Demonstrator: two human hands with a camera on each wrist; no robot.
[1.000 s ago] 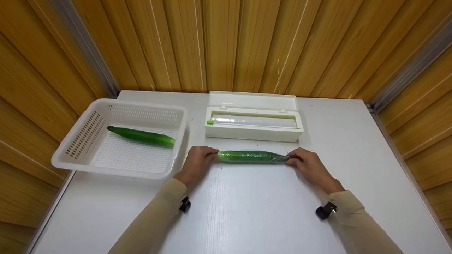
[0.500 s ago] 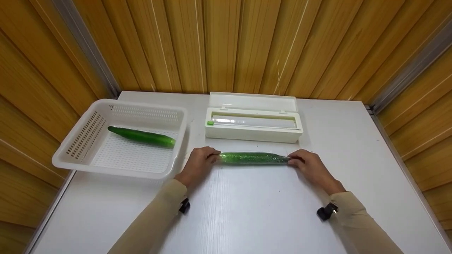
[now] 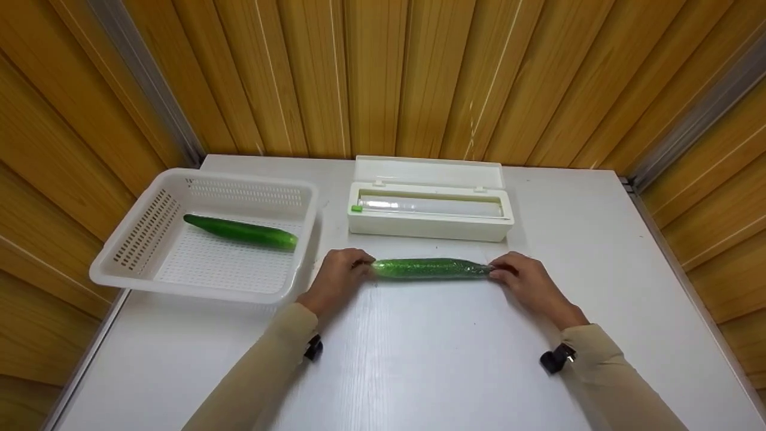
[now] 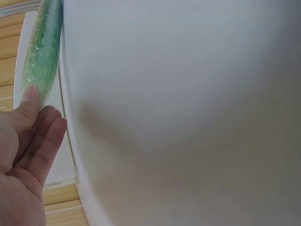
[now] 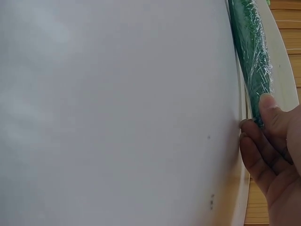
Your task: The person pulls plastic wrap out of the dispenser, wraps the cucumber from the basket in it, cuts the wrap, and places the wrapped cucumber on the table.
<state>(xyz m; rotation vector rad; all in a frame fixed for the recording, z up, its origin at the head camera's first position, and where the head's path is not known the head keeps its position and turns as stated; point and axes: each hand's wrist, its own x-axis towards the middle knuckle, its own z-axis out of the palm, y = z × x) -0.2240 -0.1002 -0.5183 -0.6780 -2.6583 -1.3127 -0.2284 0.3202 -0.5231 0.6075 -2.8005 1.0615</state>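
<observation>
Left hand [image 3: 340,278] and right hand [image 3: 531,286] narrowly pinch the wrapped cucumber [image 3: 428,268] at opposite ends; the box [image 3: 428,228] stands near the worktop [image 3: 419,359]'s back edge.

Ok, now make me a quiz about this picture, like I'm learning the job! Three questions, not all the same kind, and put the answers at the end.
1. True or false: the lid of the long white box is open.

2. Fill in the missing word: the left hand and the right hand hold opposite ends of one wrapped, green ____.

3. Pick one. In the head view, where is the white basket compared with the box?
A) to its left
B) to its right
C) on top of it

Key:
1: true
2: cucumber
3: A
</observation>
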